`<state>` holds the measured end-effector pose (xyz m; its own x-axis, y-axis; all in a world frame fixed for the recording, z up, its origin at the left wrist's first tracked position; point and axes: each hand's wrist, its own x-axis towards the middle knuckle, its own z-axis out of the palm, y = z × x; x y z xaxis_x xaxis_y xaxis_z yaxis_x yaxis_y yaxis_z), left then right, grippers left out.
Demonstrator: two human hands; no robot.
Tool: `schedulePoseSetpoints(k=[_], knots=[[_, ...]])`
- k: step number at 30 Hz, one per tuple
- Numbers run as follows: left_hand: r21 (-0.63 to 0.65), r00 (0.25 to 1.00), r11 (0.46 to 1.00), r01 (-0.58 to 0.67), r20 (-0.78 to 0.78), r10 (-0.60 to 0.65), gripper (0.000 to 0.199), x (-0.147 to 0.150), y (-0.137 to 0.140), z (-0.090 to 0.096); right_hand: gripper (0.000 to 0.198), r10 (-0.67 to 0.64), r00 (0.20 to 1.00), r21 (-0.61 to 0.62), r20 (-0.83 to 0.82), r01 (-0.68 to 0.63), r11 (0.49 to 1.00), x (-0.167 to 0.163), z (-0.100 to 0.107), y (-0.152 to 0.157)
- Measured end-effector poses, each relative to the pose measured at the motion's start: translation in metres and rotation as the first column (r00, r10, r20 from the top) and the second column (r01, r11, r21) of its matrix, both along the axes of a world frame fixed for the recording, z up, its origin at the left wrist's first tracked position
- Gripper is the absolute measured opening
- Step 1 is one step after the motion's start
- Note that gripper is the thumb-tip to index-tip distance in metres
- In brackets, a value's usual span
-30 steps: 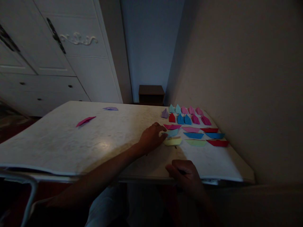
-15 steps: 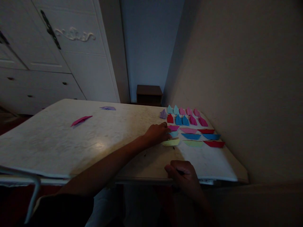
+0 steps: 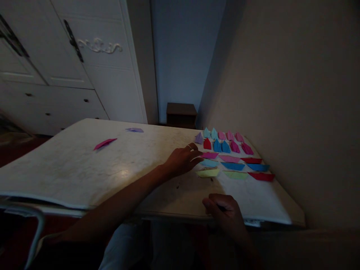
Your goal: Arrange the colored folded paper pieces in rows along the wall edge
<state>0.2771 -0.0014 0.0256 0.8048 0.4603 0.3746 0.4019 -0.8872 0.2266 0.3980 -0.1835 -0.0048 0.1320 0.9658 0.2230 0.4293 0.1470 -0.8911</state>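
My left hand (image 3: 183,160) reaches over the table with its fingers apart, holding nothing. Its fingertips are at the left ends of a magenta paper boat (image 3: 209,155) and a light blue paper boat (image 3: 209,163); I cannot tell whether they touch. Closer to me lies a pale yellow paper boat (image 3: 207,173). More boats continue these rows rightward, among them a pink one (image 3: 229,159) and a blue one (image 3: 233,166). My right hand (image 3: 225,208) is curled into a fist at the table's front edge, with nothing visible in it.
Behind the boats stand rows of pointed folded papers, including a red one (image 3: 207,143) and a purple one (image 3: 198,138). Farther left on the white table (image 3: 84,180) lie a magenta folded paper (image 3: 105,144) and a lilac one (image 3: 135,130). A wall (image 3: 287,112) borders the right side.
My left hand has drawn back slightly left from the light blue boat, showing more of it. My right hand stays closed at the edge. The view has shifted a little.
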Motion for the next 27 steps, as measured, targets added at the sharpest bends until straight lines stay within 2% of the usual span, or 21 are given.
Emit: schedulePoseSetpoints(k=[4, 7, 10, 15, 22, 27], knots=[[-0.078, 1.0, 0.997, 0.013, 0.028, -0.011, 0.033, -0.026, -0.004, -0.004, 0.053, -0.029, 0.999, -0.01, 0.015, 0.029, 1.0, -0.001, 0.001, 0.002], [-0.114, 0.998, 0.993, 0.039, -0.043, -0.044, 0.038, -0.026, -0.013, -0.01, 0.052, -0.051, 0.998, -0.018, 0.03, 0.051, 0.999, -0.003, 0.004, 0.004], [-0.078, 0.987, 0.993, 0.087, -0.132, -0.097, 0.045, -0.012, -0.022, -0.013, 0.051, -0.068, 0.996, -0.016, 0.054, 0.069, 0.997, -0.005, 0.005, 0.005], [0.032, 0.975, 0.989, 0.143, -0.176, -0.136, 0.046, 0.009, -0.027, -0.013, 0.05, -0.087, 0.995, 0.011, 0.056, 0.086, 0.996, -0.007, 0.003, 0.004], [0.072, 0.948, 0.976, 0.206, -0.263, -0.18, 0.035, 0.014, -0.022, -0.013, 0.049, -0.074, 0.996, 0.032, 0.049, 0.072, 0.997, -0.006, 0.002, 0.003], [0.093, 0.948, 0.977, 0.192, -0.276, -0.16, 0.032, 0.013, -0.02, -0.013, 0.05, -0.067, 0.997, 0.035, 0.032, 0.066, 0.997, -0.006, 0.002, 0.002]])
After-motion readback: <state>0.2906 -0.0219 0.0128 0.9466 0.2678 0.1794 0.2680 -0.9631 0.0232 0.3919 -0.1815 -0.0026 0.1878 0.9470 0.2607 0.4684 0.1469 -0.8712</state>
